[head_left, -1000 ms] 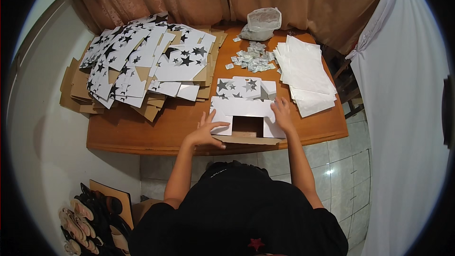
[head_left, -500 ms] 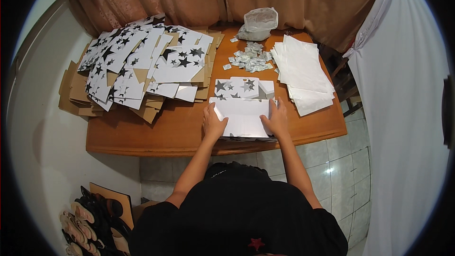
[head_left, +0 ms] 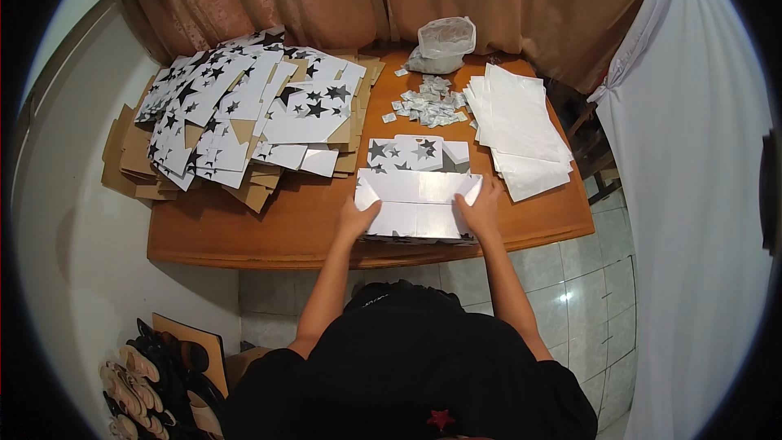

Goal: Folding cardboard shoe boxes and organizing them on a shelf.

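Note:
A cardboard box (head_left: 419, 216), white inside with black and grey stars outside, stands partly folded at the table's near edge. Its star-printed lid flap (head_left: 407, 151) lies spread toward the far side. At its left end my left hand (head_left: 358, 217) grips the wall, thumb over the top edge and fingers outside. My right hand (head_left: 482, 208) holds the right end the same way, with its fingers partly hidden behind the wall. Creases run across the white panels between my thumbs.
Flat star-printed box blanks (head_left: 244, 110) are piled on the left of the wooden table (head_left: 244, 236). Small sachets (head_left: 432, 103) lie in a heap beyond the box, before a clear plastic bag (head_left: 446, 42). White paper sheets (head_left: 521, 126) are stacked at the right. Shoes (head_left: 138, 383) stand at lower left.
Both hands have shifted a little outward along the box ends. The white panels now sit flatter, showing a crease across the middle, and the thumbs lie nearer the outer edges.

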Demonstrator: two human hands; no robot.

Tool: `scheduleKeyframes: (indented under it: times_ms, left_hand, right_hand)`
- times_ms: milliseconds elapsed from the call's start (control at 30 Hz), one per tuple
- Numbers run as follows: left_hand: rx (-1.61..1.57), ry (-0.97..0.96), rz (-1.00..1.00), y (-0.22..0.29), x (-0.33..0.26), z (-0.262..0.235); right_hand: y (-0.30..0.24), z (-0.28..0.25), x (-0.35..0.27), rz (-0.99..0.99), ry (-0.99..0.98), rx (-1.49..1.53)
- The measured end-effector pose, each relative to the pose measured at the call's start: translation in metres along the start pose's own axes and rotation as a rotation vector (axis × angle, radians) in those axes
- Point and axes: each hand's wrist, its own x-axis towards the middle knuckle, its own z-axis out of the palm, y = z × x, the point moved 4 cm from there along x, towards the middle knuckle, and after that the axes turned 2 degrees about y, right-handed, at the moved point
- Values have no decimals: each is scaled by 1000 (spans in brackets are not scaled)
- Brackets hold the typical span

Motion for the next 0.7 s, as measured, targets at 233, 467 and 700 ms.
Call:
scheduleKeyframes:
  times_ms: [233,467,700]
  left_hand:
    - [-519,-501,-360,-22,-22,-2]
    - [-917,-154,261,44,-28,-25]
    - [-568,498,815,140,-83,-69]
  right_hand:
    - [1,-14,-7,90,-46,147]
    - [-5,-28,6,90,83,258]
    - [3,-5,11,-15,-274,343]
